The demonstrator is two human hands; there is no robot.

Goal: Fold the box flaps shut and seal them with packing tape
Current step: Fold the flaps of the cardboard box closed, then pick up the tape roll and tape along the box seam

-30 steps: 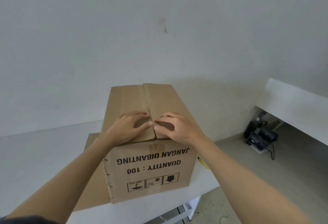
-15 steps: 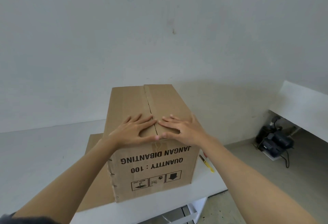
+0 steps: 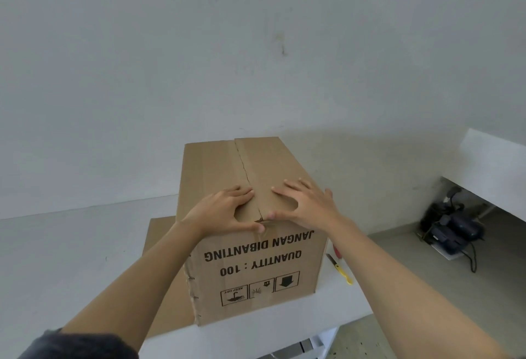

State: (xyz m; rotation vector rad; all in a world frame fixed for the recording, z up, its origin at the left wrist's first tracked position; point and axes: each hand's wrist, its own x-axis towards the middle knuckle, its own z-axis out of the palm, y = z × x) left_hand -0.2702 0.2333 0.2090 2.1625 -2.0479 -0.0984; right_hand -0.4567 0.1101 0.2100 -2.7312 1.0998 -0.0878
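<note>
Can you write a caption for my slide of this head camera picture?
Left hand and right hand press the cardboard box flaps flat; no tape on the seam.

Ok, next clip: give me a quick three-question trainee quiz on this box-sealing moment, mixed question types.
1. True or false: both top flaps of the cardboard box are folded down and meet at a centre seam.
2. Multiple choice: where are the left hand and right hand?
A. Gripping the box's sides
B. Pressed flat on top, one on each side of the seam
C. Off the box
3. Short answer: what lies on the white table just right of the box?

Key
1. True.
2. B.
3. A yellow-handled utility knife; no roll of packing tape is in view.
</note>
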